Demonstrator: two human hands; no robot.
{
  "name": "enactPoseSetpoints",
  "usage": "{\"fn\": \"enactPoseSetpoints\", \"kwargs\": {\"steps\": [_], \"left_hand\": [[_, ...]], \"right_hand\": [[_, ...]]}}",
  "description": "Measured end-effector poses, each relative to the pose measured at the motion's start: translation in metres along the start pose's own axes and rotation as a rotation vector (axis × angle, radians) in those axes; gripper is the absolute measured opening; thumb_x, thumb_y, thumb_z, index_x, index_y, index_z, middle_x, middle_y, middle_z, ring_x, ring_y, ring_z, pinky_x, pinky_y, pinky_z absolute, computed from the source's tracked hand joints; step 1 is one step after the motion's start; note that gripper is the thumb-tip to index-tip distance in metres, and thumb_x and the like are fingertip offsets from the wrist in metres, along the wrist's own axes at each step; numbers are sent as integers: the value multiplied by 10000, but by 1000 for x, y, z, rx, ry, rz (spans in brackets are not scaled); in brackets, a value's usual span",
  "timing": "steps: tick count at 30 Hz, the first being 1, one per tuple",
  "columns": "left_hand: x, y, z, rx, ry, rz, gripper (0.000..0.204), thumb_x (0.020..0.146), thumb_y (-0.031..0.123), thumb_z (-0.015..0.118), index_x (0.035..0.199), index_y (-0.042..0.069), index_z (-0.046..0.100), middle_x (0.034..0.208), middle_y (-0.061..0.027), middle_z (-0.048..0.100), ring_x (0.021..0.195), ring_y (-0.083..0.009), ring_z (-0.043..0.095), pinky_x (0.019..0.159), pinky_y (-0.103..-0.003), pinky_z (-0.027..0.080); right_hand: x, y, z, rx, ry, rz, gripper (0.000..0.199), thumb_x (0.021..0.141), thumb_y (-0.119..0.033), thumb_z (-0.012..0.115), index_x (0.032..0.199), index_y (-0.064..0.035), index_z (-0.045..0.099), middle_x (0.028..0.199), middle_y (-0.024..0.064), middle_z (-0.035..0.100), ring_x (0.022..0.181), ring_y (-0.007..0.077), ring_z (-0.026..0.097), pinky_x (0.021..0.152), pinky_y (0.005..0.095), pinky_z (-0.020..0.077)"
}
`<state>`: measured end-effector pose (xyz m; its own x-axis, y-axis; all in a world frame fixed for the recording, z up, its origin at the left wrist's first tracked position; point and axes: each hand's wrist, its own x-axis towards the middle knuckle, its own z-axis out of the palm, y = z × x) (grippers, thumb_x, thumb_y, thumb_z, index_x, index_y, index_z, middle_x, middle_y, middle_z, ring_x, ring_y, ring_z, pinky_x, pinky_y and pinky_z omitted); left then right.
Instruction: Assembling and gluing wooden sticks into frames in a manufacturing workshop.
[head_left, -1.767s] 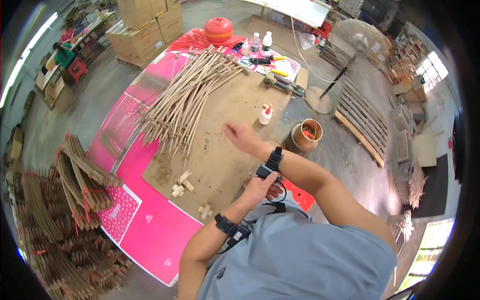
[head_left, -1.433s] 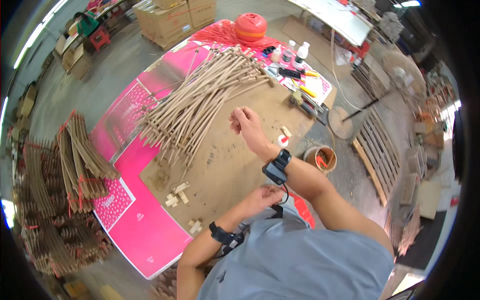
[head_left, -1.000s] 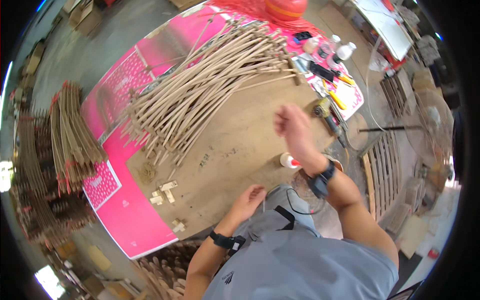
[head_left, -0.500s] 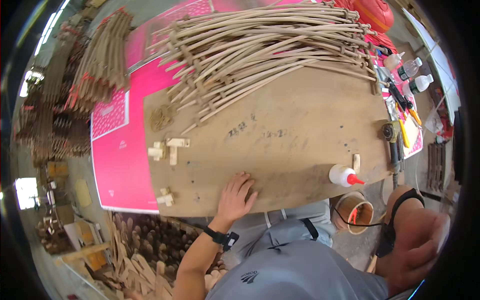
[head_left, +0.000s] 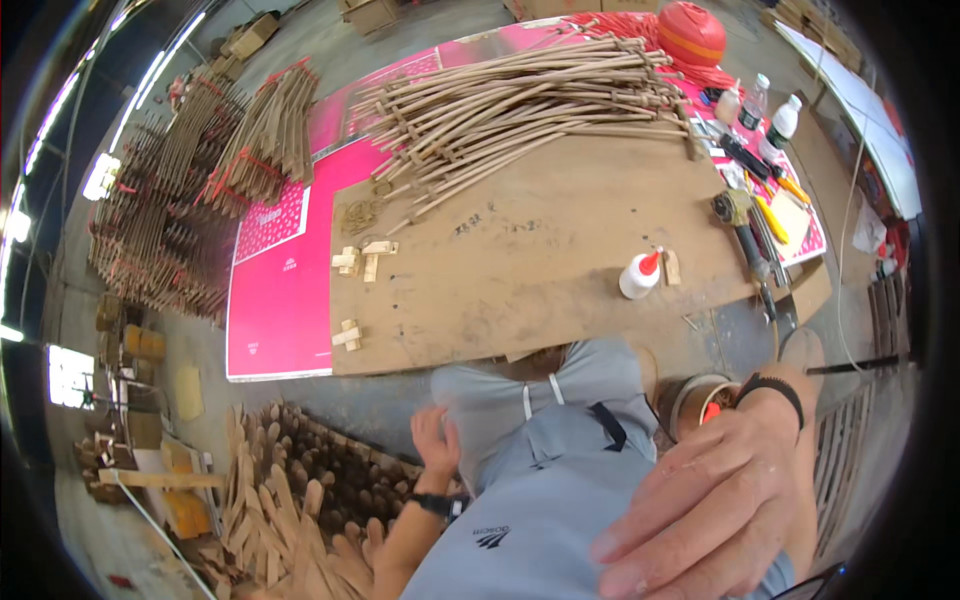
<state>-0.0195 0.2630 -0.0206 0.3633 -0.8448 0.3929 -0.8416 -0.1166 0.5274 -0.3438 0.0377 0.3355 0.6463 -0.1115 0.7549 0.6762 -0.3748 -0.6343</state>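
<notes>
Brown board [head_left: 550, 245], left hand [head_left: 436, 440] lifted off, right hand [head_left: 715, 492] swung before shirt [head_left: 560, 510], fingers of both apart

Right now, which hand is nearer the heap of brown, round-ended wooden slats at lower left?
Left. The left hand is by the picture's upper-right edge of the wooden slats; the right hand is well to the right, before the grey-blue shirt.

Two hands: one left hand [head_left: 437, 440], one right hand [head_left: 715, 490]. One bucket [head_left: 684, 408] near right. On the counter [head_left: 560, 220]: one red-tipped bottle [head_left: 638, 278] and one lone block [head_left: 671, 268] right; three other bottles [head_left: 783, 122] and one red ball [head_left: 691, 35] far right; two block clusters [head_left: 347, 335] left. Far rods [head_left: 520, 100] and near-left slats [head_left: 285, 510] are too many to count.
</notes>
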Motion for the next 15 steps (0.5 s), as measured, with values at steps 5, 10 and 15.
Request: {"fn": "enactPoseSetpoints", "kwargs": {"steps": [5, 10, 15], "left_hand": [[-282, -120, 34, 540, -336, -379, 454, 982, 312, 591, 1303, -10, 607, 1203, -233, 640, 1089, -352, 610, 986, -453, 470], [-327, -70, 17, -27, -561, -1126, 482, 978, 357, 590, 1309, 7, 604, 1213, -217, 642, 1092, -346, 617, 985, -456, 477], [-292, -71, 29, -238, -580, -1285, 510, 974, 402, 589, 1316, 24, 601, 1223, -202, 645, 1095, -341, 624, 985, -458, 484]], "right_hand": [[-4, 3, 50, 138, -32, -222, 606, 1036, -379, 488, 1366, 127, 547, 1404, 336, 553, 1242, 475, 598, 989, 492, 531], [3, 26, 98, 400, 185, -254, 784, 1046, -505, 417, 1398, 193, 471, 1508, 388, 418, 1398, 517, 449, 1122, 509, 427], [30, 69, 55, 574, -259, -44, 997, 1021, -671, 324, 1457, 223, 370, 1605, 398, 238, 1490, 522, 299, 1189, 600, 287]]}}
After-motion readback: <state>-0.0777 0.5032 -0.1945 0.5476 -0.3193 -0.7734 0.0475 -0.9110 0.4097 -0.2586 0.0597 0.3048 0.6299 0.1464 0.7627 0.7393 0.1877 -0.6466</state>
